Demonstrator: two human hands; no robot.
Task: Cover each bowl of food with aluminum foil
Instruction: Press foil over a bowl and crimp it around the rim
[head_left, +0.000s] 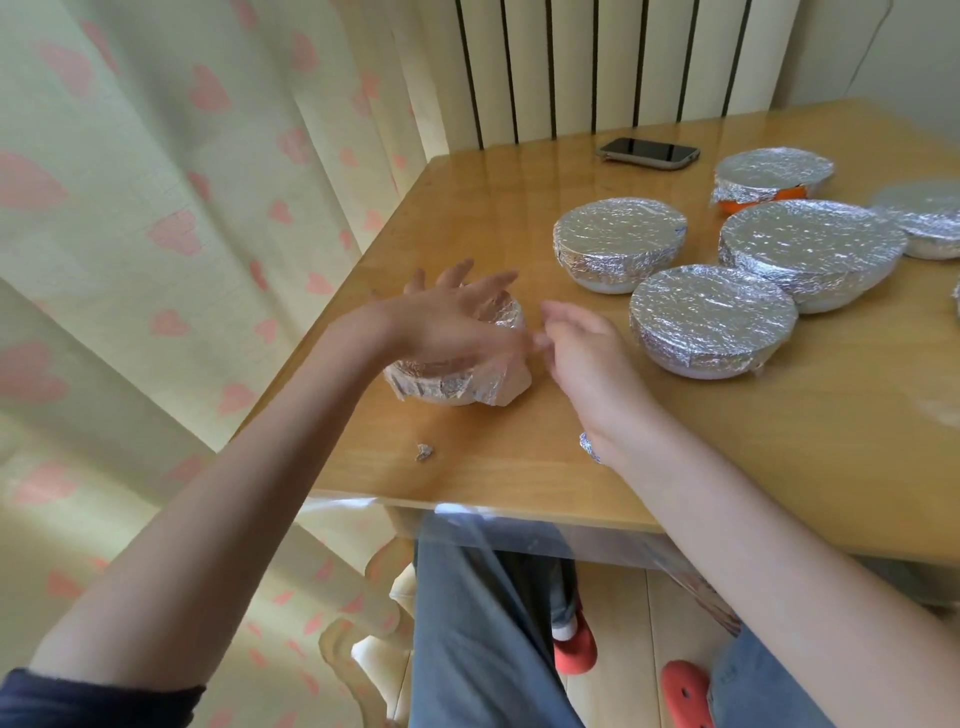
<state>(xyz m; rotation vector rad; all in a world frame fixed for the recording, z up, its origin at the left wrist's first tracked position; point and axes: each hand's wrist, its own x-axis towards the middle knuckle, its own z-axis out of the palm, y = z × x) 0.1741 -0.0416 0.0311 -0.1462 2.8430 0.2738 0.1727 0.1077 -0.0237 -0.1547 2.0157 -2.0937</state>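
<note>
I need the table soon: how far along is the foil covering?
Done: five foil-covered bowls sit at right. In hand: the left hand rests on the small foil-wrapped bowl, its foil edge loose; the right hand hovers beside. No uncovered bowl shows.

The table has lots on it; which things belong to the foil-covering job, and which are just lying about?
Part of the job:
small foil-wrapped bowl under the left hand
right hand beside it
five foil-covered bowls, e.g.

Just lying about:
phone
foil scrap near the table edge
</note>
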